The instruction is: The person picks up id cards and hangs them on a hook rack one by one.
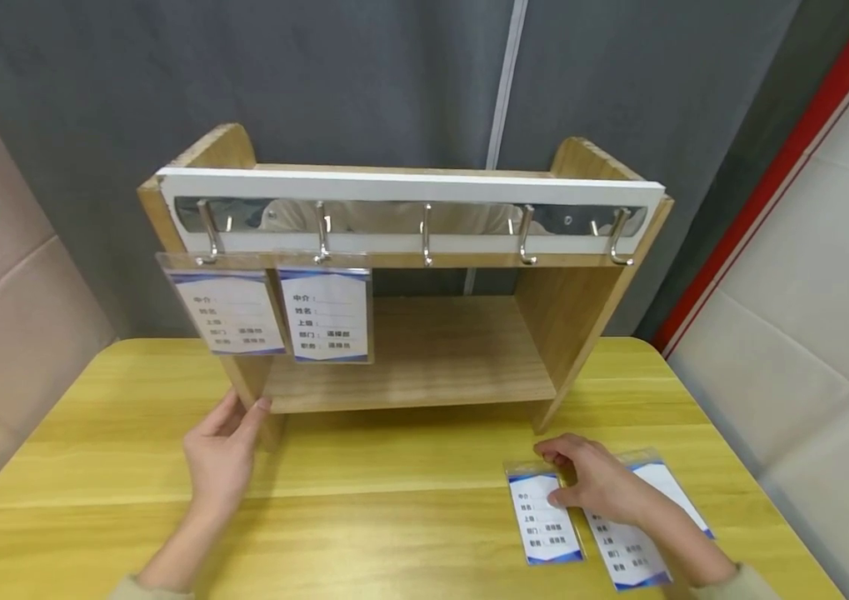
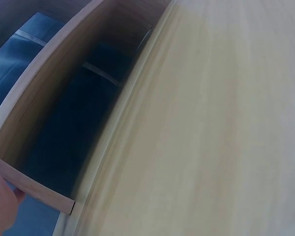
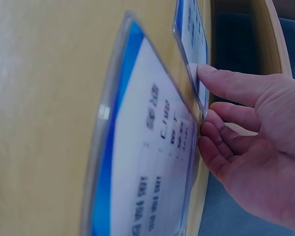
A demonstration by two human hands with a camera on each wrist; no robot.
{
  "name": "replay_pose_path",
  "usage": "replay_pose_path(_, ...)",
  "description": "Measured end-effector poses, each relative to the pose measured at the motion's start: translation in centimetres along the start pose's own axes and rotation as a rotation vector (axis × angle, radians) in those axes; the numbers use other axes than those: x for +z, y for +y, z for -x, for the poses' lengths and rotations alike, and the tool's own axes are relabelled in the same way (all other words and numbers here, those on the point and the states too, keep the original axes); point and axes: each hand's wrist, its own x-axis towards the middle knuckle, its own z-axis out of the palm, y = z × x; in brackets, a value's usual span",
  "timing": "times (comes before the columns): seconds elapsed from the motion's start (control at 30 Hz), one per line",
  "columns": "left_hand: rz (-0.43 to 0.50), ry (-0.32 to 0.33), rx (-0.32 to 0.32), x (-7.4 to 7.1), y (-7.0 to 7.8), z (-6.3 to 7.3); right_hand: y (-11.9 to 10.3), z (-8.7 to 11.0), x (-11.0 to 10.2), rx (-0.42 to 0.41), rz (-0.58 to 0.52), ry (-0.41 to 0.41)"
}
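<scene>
gripping the wooden rack [image 1: 454,350] with our left hand [image 1: 220,458], we touch a card [image 1: 542,521] on the table [image 1: 394,533] with our right hand [image 1: 604,482], pinched or not we can't tell; likely light, slick, bendy, best edge-lifted.

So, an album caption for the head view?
Left hand grips the wooden rack; right hand touches a badge on the table.

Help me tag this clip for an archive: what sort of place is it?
Probably an indoor booth for tabletop work: there's a grey cloth backdrop, pale side panels, and a table bearing a wooden shelf and badges.
</scene>
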Motion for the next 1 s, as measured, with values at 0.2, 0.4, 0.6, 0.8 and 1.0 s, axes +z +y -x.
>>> replay_pose_path(0.2, 0.004, -0.001, 0.003, 0.0, -0.1, 0.0, 0.0, -0.3, -0.3, -0.018, 0.005, -0.021)
replay_pose_path(0.4, 0.003, -0.002, 0.012, 0.1, 0.0, 0.0, 0.0, -0.5, -0.4, -0.033, -0.024, -0.039)
replay_pose_path(0.6, 0.001, -0.008, 0.018, 0.1, 0.2, 0.0, 0.3, -0.5, -0.5, -0.038, -0.031, -0.059)
replay_pose_path(0.8, -0.005, -0.013, 0.017, 0.1, 0.3, 0.0, 0.9, -0.5, -0.6, -0.082, -0.027, -0.062)
replay_pose_path(1.0, -0.003, -0.016, 0.017, 0.0, 0.2, 0.0, 1.4, -0.3, -0.3, -0.133, -0.024, -0.032)
